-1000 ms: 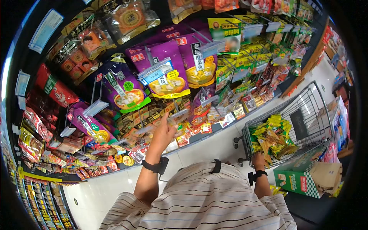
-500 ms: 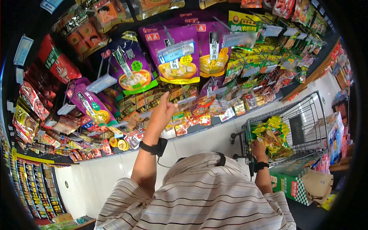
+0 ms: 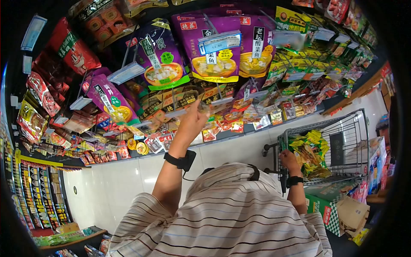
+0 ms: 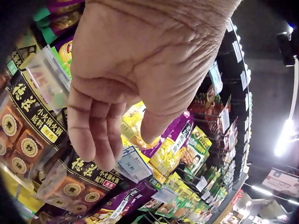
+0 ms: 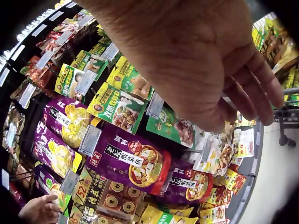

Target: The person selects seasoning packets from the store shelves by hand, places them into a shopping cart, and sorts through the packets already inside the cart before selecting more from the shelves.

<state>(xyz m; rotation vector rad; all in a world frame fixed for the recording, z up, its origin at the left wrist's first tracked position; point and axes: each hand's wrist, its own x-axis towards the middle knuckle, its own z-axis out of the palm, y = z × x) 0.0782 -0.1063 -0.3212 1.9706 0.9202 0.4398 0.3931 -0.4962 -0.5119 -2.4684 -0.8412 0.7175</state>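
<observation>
My left hand reaches to the shelf, close to black-and-gold packets of hotpot base hanging on hooks. In the left wrist view its fingers hang loosely bent with nothing between them, over a price tag. Above it in the head view hang purple pouches with a fish dish pictured, one of them a large pouch behind a price tag. My right hand is at the near end of a wire shopping cart, fingers loosely curled. Yellow-green packets lie in the cart.
Green and yellow seasoning packets hang along the right part of the shelf. A red pouch is at the left. Beside the cart stands a green box with a brown paper bag. Pale floor tiles lie below the shelf.
The view has shifted, so the shelf sits further up and right. My left hand's index finger, pointing out before, is now more bent, and the hand is nearer the black packets. My right hand stays by the cart.
</observation>
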